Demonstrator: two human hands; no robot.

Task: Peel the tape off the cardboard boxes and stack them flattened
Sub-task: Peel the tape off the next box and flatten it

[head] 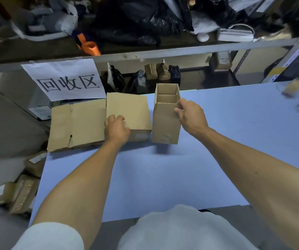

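Pale clothing point(181, 230) on the person's torso fills the near edge, below the blue table point(163, 177); both bare forearms reach across it. Left hand point(116, 128) rests on the near left corner of the closed cardboard box point(129, 112), fingers curled over its top; whether they grip cannot be told. Flattened cardboard point(76, 123) lies just left of that box, touching it. Right hand point(190, 114) pinches the upper right edge of the open upright box point(166, 120), just right of the closed box. White paper sign point(64, 80) hangs behind the flattened cardboard.
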